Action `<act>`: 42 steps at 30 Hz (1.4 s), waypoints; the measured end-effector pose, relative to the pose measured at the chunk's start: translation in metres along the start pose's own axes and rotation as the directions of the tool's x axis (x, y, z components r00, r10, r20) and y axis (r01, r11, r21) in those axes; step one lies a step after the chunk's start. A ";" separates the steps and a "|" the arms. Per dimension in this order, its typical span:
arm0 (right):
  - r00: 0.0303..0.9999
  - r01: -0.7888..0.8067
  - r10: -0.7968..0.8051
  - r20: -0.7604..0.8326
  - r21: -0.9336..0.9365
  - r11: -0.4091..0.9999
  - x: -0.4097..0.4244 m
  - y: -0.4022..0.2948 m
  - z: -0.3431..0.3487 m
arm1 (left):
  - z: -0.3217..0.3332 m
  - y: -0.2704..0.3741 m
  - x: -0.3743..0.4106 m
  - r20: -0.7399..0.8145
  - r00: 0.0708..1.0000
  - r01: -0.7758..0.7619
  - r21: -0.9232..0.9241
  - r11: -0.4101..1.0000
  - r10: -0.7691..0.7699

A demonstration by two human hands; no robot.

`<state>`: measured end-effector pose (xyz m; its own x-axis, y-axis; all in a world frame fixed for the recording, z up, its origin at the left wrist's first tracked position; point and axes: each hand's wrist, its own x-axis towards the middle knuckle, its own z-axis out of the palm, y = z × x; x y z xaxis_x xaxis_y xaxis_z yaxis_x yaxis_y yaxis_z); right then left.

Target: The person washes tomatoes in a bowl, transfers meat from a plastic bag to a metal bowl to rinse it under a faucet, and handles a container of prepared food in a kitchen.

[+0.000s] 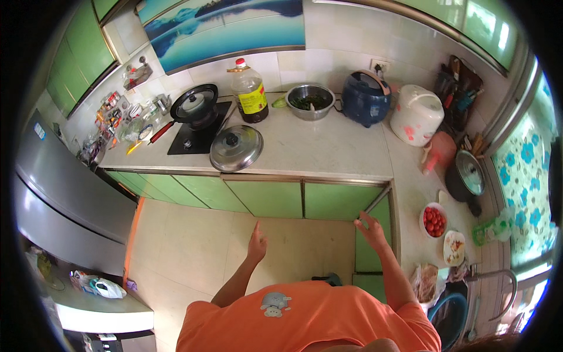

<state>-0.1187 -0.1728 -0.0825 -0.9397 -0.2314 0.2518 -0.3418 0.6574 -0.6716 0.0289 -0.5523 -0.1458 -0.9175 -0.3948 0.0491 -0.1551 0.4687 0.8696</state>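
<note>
My left hand (257, 245) hovers over the floor in front of my body, holding nothing, its index finger extended. My right hand (373, 231) hangs in the air by the corner of the L-shaped counter, thumb and fingers spread, with nothing in it. Nearest to it are the green cabinet doors (341, 200) below the counter. On the countertop ahead lies a steel pot lid (236, 148). A black wok (198, 115) with a glass lid and a red handle stands on the black stove (189, 143).
An oil bottle (251, 97), a steel bowl of greens (310, 102), a blue rice cooker (366, 99) and a white cooker (417, 115) line the back. Rightward are a bowl of cherry tomatoes (434, 221), a lidded pot (465, 176) and the sink faucet (506, 273). The refrigerator (72, 193) stands left.
</note>
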 end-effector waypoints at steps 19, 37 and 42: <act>0.983 0.169 -0.152 0.102 -0.185 0.968 0.510 -0.048 0.184 | -0.017 -0.002 0.133 -0.349 0.782 0.487 -0.175 0.856 -0.517; 0.985 0.145 -0.121 0.122 -0.212 0.966 0.368 0.035 0.049 | 0.112 0.128 0.487 0.376 0.839 0.543 -0.551 0.634 -0.393; 0.995 0.032 -0.001 0.098 -0.309 0.950 0.311 0.089 0.070 | 0.166 0.114 0.566 0.495 0.671 0.696 -0.678 0.237 -0.552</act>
<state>-0.4415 -0.2364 -0.1123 -0.9357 -0.3015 0.1830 -0.3516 0.8393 -0.4147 -0.5692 -0.5911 -0.1005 -0.7116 -0.1321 -0.6901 -0.4266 -0.6992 0.5737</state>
